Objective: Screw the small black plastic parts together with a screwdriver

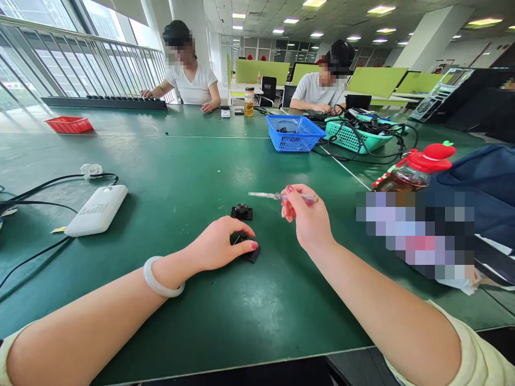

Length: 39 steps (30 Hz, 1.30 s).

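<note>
My left hand (219,244), with a white bangle at its wrist, rests on the table. Its thumb and fingers close round a small square black part (252,254), most of which the hand hides. Just beyond it lies a second small black part (242,212) with shiny bits on top, touched by neither hand. My right hand (303,212) is raised above the green tabletop, to the right of both parts. Between its thumb and fingers is a slim, see-through pen-like tool (265,195), its thin end pointing left; its exact kind is unclear.
A white power bank-like box (98,210) with black cables lies left. Farther back are a red tray (69,124), a blue basket (295,134) and a green basket (354,136) with tangled cables. A red-lidded bottle (410,174) stands right. Two people sit across the table.
</note>
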### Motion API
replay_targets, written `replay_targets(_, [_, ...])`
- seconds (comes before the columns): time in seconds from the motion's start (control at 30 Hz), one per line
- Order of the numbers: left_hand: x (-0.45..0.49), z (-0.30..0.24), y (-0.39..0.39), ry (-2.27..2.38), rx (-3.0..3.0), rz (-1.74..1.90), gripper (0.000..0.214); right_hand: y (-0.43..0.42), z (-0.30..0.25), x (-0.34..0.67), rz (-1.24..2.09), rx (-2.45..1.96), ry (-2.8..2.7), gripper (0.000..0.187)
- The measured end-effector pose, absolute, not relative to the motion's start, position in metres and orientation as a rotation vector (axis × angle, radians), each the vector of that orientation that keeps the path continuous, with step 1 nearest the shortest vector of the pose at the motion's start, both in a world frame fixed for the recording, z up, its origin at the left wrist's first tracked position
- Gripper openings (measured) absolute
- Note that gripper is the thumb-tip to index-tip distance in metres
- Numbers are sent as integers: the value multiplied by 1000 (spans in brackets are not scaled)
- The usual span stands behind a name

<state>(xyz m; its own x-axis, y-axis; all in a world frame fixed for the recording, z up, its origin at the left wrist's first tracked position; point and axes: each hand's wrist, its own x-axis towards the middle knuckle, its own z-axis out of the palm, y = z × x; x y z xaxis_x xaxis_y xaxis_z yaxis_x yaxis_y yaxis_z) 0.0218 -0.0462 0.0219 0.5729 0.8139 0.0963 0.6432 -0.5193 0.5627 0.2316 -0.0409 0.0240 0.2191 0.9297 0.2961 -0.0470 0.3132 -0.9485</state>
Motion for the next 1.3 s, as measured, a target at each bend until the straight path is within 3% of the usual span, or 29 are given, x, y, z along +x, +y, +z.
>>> replay_targets(0.17, [19,18,-28,1427,2299,751,33,-44,24,229,813,-1044,-1191,38])
replay_targets(0.37, [20,4,-6,1379,2387,538,59,-52,23,225,603,-1131,-1450,30])
replay_targets(0.7, [20,0,-6,1306,2475,568,38,-55,23,224,421,-1133,-1641,27])
replay_targets(1.07, [21,-3,-5,1305,2441,584,39,-61,19,217,-140,-671,-2281,24])
replay_targets(1.3, [20,-2,-5,1297,2428,582,41,-59,16,214,-375,-574,-2348,28])
